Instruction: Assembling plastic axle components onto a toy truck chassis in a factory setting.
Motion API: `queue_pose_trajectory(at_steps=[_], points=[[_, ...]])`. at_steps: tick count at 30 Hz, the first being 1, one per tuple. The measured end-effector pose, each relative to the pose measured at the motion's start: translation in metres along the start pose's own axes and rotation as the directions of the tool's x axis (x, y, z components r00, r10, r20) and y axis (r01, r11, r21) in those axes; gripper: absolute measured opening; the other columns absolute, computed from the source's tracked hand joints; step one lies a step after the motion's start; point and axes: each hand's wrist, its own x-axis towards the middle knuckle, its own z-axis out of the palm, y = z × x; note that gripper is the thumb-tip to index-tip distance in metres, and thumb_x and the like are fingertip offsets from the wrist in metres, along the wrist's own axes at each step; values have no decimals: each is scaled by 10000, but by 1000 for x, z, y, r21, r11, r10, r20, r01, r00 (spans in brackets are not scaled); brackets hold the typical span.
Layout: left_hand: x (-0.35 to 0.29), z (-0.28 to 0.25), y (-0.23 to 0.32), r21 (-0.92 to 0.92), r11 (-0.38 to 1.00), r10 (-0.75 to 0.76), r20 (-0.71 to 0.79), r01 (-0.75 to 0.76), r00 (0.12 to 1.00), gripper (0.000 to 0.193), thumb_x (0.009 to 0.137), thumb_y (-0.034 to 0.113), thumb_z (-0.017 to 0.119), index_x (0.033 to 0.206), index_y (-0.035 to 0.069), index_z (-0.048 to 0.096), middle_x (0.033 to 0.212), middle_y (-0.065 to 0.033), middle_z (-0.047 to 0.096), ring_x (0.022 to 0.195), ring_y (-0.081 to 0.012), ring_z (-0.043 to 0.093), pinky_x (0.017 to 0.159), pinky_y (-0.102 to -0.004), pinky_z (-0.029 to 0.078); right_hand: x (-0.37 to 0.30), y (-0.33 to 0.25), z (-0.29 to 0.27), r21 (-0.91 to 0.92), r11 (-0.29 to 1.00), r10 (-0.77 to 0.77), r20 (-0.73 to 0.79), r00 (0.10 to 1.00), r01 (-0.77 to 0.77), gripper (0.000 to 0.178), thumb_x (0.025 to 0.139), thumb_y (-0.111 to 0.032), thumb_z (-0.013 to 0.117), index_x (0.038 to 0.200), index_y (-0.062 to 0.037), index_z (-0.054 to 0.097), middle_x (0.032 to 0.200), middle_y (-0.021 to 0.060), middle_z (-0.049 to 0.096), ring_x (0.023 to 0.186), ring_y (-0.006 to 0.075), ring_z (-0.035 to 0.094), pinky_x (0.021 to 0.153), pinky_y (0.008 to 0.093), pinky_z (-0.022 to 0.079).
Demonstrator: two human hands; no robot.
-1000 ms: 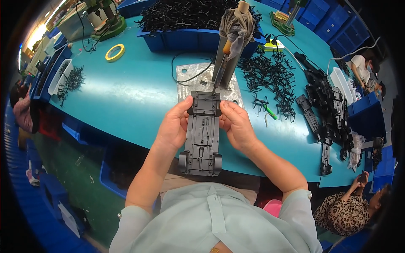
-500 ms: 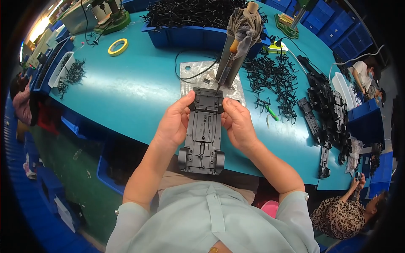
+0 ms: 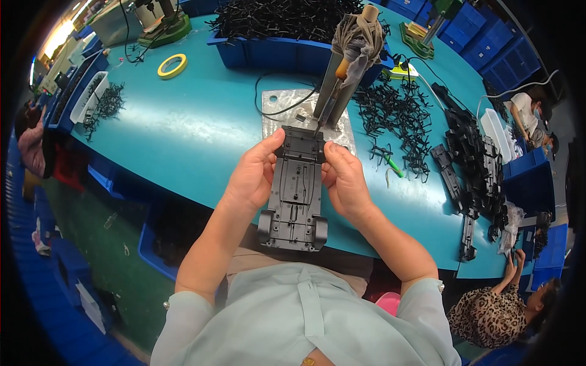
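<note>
Both my hands hold a long black plastic chassis (image 3: pixel 295 195), which looks like the underside of a toy car, with wheel arches at its near end. My left hand (image 3: pixel 255 174) grips its left edge near the far end, thumb on top. Opposite it, my right hand (image 3: pixel 345 177) is closed on the right edge. The far end lies under a soldering iron (image 3: pixel 336 85) fixed to a metal stand (image 3: pixel 330 104) wrapped in cloth at the top. The iron's thin tip is at the chassis's far right corner; whether it touches cannot be made out.
Behind the stand, a blue bin (image 3: pixel 268 53) overflows with small black parts. More black parts (image 3: pixel 397 116) and a green-handled tool (image 3: pixel 395 166) lie to the right, then stacked black chassis (image 3: pixel 473 158). Yellow tape (image 3: pixel 172 66) rests at the left. Co-workers (image 3: pixel 494 311) sit around the table.
My hands and the chassis stay almost where they were under the iron. The whole view has shifted very slightly.
</note>
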Motion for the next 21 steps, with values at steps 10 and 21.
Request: queue_pose_trajectory(at_steps=[10,21], points=[[0,-1,1,20,1000,-7,3,7,1000,327,917,361,576,998,48,627,836,-67,678,701,-105,637,638,-230,508,-2,-1,0,31,999,-19,37,999,18,264,946,-315,558,979,-55,584,853,-7,609,714,74,563,686,242,480],[-2,3,1,23,1000,13,-18,-12,1000,347,916,360,573,1012,31,625,865,-85,683,738,-132,648,677,-256,519,-2,2,-2,13,1000,-2,12,1000,2,249,939,-313,571,959,-66,595,828,-22,587,714,61,542,676,234,475]])
